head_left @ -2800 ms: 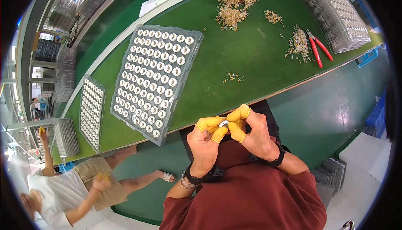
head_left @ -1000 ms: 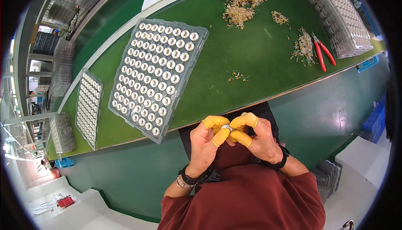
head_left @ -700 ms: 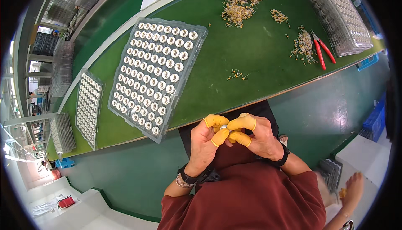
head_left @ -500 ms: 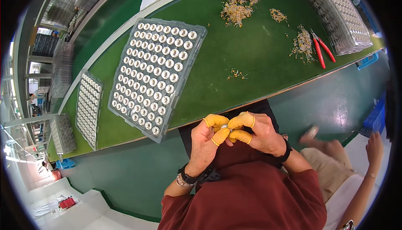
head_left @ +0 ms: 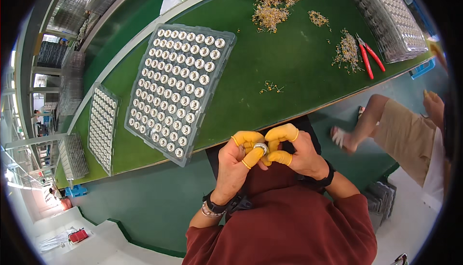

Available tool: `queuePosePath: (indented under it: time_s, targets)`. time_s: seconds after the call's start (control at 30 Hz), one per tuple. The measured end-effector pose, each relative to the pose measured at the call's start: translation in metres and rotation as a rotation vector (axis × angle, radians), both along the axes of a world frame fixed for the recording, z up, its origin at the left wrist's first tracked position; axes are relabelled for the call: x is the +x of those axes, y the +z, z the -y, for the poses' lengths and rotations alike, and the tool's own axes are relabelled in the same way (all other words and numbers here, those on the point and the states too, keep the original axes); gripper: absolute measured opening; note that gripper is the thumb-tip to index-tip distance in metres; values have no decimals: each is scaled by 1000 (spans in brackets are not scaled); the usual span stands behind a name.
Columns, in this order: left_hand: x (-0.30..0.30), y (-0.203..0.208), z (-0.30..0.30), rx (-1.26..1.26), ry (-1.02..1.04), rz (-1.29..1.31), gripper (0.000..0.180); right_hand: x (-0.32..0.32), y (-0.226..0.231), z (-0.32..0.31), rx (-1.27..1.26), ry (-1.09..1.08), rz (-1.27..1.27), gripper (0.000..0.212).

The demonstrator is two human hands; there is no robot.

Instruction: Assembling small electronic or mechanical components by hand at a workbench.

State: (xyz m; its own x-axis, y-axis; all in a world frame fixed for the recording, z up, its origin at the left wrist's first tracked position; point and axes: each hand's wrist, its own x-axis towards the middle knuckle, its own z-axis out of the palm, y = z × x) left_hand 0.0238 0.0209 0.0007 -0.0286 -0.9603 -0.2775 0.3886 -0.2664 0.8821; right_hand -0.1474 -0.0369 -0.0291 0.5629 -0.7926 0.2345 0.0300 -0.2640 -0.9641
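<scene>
The small round piece (head_left: 261,147), silvery and ring-like with a smooth rim, is pinched in the left hand, above the lap and just off the bench edge. At the far left a stack of trays (head_left: 73,156) stands on the green bench (head_left: 299,62); beside it lies a narrow-looking tray (head_left: 113,137) dotted with white discs. Next comes a larger clear plastic tray (head_left: 207,96), flat and four-sided, with rows of white round parts. The left hand (head_left: 234,163) has its yellow-covered thumb and finger closed on the piece. Past it sit a few wire-legged components (head_left: 271,87) and a bristly tan heap (head_left: 276,0). The right hand (head_left: 306,156) curves its yellow-covered thumb and forefinger apart beside the piece; whether it grips cannot be told. Further right lie a loose, wiry pile (head_left: 345,50), red-handled pliers (head_left: 366,62) with their handles spread, and a tall stack of clear, ridged trays (head_left: 381,28).
</scene>
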Motion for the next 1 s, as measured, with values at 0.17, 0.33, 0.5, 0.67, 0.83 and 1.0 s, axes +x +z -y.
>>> queuePosePath:
  time_s: [0.17,0.33,0.5,0.67,0.83,1.0]
  targets:
    - [5,3,4,-11,-88,-3,41,-1,15,8,-217,100,-83,39]
    - [15,-10,3,51,-87,-129,39,7,10,4,-324,-46,-104,34]
    - [12,-18,1,18,45,-154,18,15,0,8,-484,-132,-108,38]
    - [15,-18,5,9,86,-77,14,1,12,47,-534,-392,-383,24]
    - [10,-18,10,16,108,-67,14,6,8,79,-625,-437,-653,17]
    - [11,-22,11,27,115,-72,15,7,5,85,-636,-381,-708,12]
